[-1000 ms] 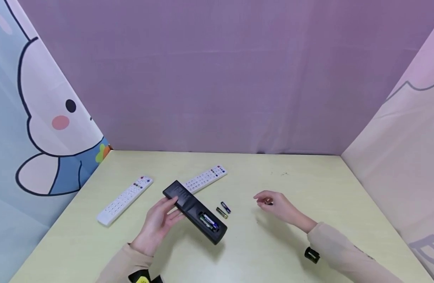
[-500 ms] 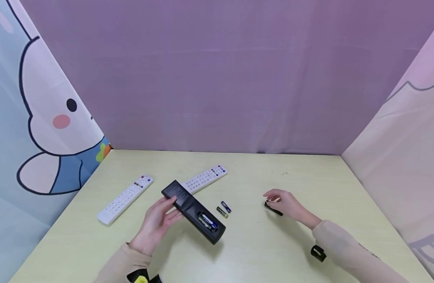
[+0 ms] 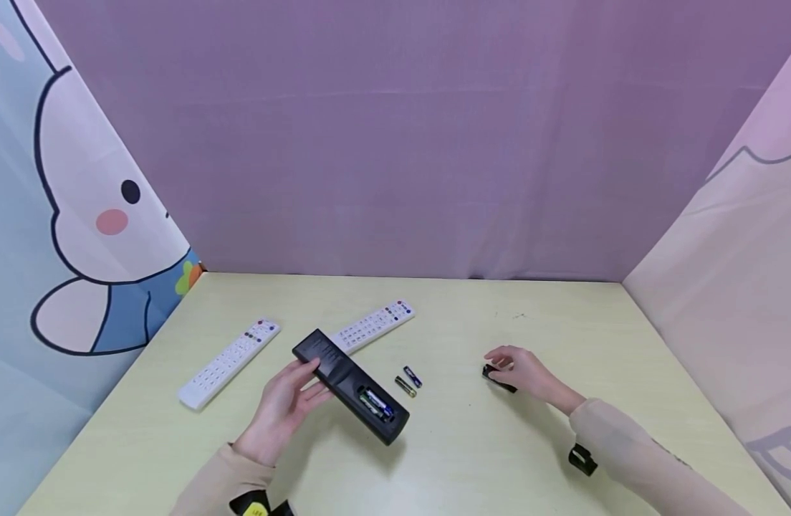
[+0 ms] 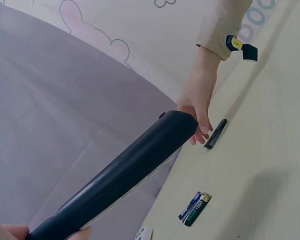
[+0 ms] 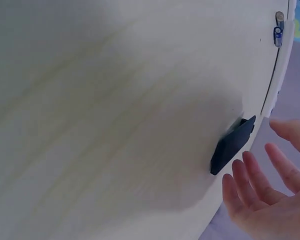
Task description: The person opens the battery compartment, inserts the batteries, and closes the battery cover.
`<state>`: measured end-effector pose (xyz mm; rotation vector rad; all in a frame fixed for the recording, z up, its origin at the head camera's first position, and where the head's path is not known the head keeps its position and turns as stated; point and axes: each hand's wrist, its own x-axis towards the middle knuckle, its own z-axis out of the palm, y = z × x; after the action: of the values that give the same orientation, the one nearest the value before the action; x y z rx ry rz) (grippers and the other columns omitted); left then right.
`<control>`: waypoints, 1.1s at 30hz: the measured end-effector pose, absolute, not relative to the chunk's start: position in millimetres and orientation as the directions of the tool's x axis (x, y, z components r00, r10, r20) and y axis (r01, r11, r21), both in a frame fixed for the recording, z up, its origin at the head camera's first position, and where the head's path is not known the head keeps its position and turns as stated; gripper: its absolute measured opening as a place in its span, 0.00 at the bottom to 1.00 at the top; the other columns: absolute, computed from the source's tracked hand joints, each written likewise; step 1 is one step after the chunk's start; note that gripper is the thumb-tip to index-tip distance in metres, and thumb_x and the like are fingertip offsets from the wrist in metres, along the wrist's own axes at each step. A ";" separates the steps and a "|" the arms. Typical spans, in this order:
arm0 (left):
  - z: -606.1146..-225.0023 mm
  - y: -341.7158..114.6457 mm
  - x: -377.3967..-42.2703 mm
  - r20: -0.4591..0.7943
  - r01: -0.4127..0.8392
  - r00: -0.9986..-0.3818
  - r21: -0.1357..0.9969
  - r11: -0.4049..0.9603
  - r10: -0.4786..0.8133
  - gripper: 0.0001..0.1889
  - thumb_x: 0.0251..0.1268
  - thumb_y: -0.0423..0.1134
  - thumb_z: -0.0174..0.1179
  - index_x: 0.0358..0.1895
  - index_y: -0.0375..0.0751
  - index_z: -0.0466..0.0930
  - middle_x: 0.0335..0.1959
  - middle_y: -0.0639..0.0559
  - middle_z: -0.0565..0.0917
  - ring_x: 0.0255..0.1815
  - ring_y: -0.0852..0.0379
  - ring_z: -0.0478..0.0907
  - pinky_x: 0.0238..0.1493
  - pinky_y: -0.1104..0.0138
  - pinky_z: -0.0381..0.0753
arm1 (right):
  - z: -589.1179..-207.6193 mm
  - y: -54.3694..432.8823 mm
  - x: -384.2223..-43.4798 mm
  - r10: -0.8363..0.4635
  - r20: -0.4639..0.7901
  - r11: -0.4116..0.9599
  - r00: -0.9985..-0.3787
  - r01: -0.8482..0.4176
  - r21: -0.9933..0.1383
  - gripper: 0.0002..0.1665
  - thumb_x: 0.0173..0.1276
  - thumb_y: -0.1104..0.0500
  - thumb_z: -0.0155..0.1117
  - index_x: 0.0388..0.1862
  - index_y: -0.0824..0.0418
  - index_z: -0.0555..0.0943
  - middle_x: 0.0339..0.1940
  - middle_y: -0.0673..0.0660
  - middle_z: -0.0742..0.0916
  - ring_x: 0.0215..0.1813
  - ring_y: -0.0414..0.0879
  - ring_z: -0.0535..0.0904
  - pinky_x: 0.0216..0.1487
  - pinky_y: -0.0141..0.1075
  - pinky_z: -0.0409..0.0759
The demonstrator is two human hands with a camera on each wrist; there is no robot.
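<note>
At lower left of the head view, a white remote control (image 3: 228, 365) lies on the table (image 3: 453, 459). Left hand (image 3: 276, 412), forearm rising from the bottom edge, pinches the upper end of a black remote control (image 3: 344, 380), thumb on top, fingers beneath; it is held tilted above the table at lower centre, its compartment uncovered with batteries (image 3: 375, 405) inside. A second white remote control (image 3: 376, 325) lies behind. Two loose batteries (image 3: 405, 387) lie right of centre. Right hand (image 3: 527, 374), forearm entering lower right, has fingers spread and slightly bent beside the black battery cover (image 5: 233, 146); contact cannot be confirmed.
</note>
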<state>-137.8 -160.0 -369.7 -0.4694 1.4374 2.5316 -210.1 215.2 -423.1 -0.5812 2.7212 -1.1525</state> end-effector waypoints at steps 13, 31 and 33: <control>-371.0 -161.5 -138.5 -0.368 -0.322 -0.930 0.800 -0.505 0.009 0.24 0.64 0.32 0.47 0.61 0.30 0.53 0.38 0.50 0.78 0.39 0.51 0.79 0.51 0.60 0.76 | -429.2 215.0 -214.9 -0.356 -0.035 0.684 -0.934 -0.235 -0.690 0.19 0.51 0.67 0.66 0.43 0.71 0.76 0.34 0.59 0.81 0.36 0.50 0.76 0.35 0.35 0.78; -372.2 -160.7 -139.0 -0.369 -0.329 -0.929 0.805 -0.494 0.017 0.22 0.64 0.32 0.47 0.59 0.31 0.55 0.38 0.52 0.78 0.39 0.52 0.79 0.51 0.60 0.77 | -433.2 211.9 -218.3 -0.329 -0.061 0.710 -0.942 -0.204 -0.674 0.20 0.47 0.66 0.68 0.41 0.72 0.78 0.32 0.58 0.81 0.35 0.46 0.75 0.34 0.32 0.76; -372.4 -160.6 -139.1 -0.369 -0.331 -0.929 0.805 -0.493 0.021 0.22 0.64 0.32 0.47 0.59 0.31 0.55 0.38 0.52 0.78 0.38 0.52 0.79 0.51 0.60 0.77 | -433.2 211.8 -218.3 -0.338 -0.059 0.708 -0.939 -0.213 -0.673 0.20 0.48 0.66 0.68 0.41 0.73 0.78 0.31 0.58 0.81 0.34 0.46 0.75 0.34 0.32 0.76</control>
<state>-139.1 -160.6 -372.4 -0.4629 1.4542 2.5061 -218.3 211.8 -433.2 -0.4454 2.7363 -1.0456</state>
